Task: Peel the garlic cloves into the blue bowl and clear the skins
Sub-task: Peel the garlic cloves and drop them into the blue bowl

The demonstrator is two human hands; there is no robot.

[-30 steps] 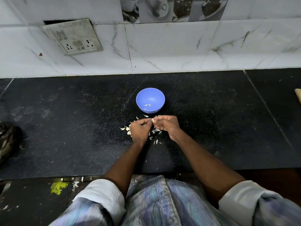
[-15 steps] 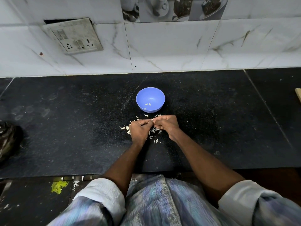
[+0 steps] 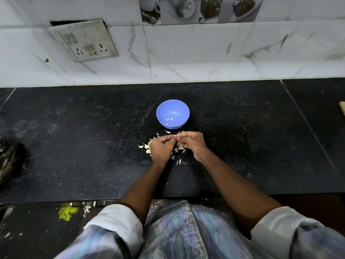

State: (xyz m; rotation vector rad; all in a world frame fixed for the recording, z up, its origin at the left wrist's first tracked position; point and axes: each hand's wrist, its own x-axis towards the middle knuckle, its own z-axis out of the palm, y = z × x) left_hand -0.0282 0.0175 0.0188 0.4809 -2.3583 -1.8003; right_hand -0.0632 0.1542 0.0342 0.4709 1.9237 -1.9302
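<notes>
A small blue bowl (image 3: pixel 180 111) stands on the black counter and holds a few pale peeled pieces. Just in front of it my left hand (image 3: pixel 161 147) and my right hand (image 3: pixel 192 143) meet fingertip to fingertip, pinching one small garlic clove (image 3: pixel 175 135) between them. The clove is mostly hidden by my fingers. Loose white skins and cloves (image 3: pixel 146 146) lie scattered on the counter under and around both hands, with more skins (image 3: pixel 178 162) nearer to me.
The dark speckled counter (image 3: pixel 74 146) stretches wide to both sides. A dark crumpled bag (image 3: pixel 9 157) sits at the left edge. A tiled wall with a socket plate (image 3: pixel 84 40) rises behind. A wooden edge (image 3: pixel 342 112) shows far right.
Both hands stay pinched together at the same spot in front of the bowl, with only slight finger movement on the clove.
</notes>
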